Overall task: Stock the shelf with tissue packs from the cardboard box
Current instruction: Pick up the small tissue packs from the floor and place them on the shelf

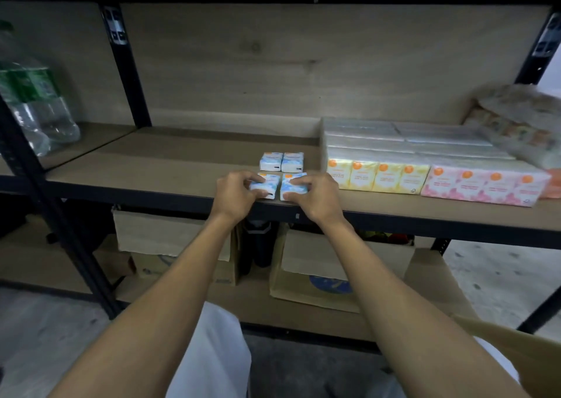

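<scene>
Two small blue-and-white tissue packs lie side by side near the front edge of the wooden shelf. My left hand grips the left pack. My right hand grips the right pack. Both packs rest on the shelf board. Just behind them stand two more blue packs, close together. A corner of the cardboard box shows at the lower right; its inside is hidden.
Yellow tissue packs and pink tissue packs fill the shelf's right side, with a wrapped bundle behind. Water bottles stand at the far left. Cardboard boxes sit on the lower shelf. Black uprights frame the bay.
</scene>
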Demonstrator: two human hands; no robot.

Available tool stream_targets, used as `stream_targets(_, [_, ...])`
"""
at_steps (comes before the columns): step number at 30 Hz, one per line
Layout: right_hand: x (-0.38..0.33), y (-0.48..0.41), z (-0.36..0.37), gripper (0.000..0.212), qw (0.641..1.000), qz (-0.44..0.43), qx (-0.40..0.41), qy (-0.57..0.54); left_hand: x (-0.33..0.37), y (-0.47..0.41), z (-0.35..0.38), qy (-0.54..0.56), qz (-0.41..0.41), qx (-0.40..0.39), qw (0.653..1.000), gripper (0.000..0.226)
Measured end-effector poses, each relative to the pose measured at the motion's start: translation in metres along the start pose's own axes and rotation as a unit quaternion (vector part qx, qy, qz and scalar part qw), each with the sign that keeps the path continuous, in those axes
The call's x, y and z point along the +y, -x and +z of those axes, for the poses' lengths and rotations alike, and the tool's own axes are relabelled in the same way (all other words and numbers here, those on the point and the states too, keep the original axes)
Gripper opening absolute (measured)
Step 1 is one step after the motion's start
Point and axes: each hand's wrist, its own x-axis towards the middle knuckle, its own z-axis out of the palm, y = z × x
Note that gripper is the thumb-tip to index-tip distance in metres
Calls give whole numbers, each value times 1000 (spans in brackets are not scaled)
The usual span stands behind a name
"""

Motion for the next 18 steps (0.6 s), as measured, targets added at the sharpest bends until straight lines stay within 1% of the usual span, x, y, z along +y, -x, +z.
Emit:
stream_targets(5, [4, -21, 9, 46, 999, 26, -24, 14, -8, -18, 4, -5, -25, -11, 1000, 28])
stream_targets(10, [5, -32, 12, 46, 999, 23, -23, 30, -7, -32, 7, -13, -31, -22, 999, 32])
stream_targets(18, [3, -43, 14, 47, 998, 16, -27, 59, -9, -44, 12, 0, -45, -30, 999, 31])
